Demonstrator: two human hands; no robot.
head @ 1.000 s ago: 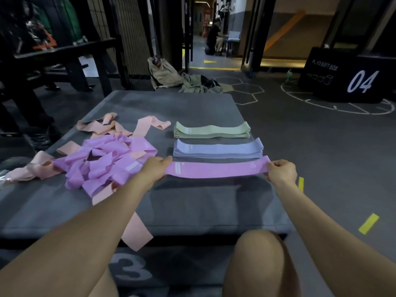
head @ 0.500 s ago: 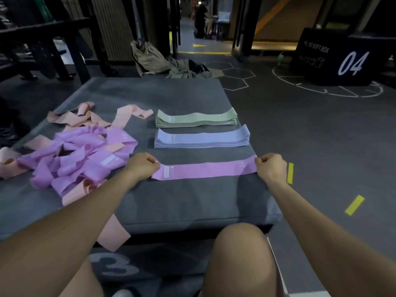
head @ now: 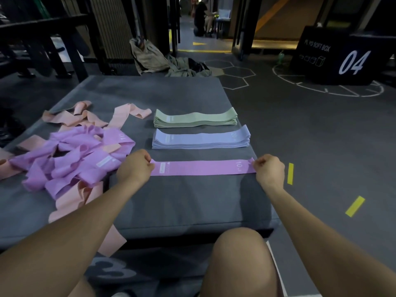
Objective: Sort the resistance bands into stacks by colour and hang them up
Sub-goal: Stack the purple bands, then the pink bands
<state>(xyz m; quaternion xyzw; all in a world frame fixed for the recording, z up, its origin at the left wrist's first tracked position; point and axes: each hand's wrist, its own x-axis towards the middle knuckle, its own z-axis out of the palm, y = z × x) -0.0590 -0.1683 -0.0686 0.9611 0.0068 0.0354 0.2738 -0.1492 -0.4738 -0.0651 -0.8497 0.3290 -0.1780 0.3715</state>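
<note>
Both hands pinch the purple band (head: pixel 203 168) taut, left hand (head: pixel 135 166) and right hand (head: pixel 269 169) at its ends, laying it flat just nearer than the blue stack (head: pixel 201 139), likely starting a purple stack.

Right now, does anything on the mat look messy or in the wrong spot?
Yes. The purple and peach bands lie in one tangled heap on the mat's left side, colours mixed, and one peach band droops over the near edge. The green stack and blue stack look tidy.
</note>
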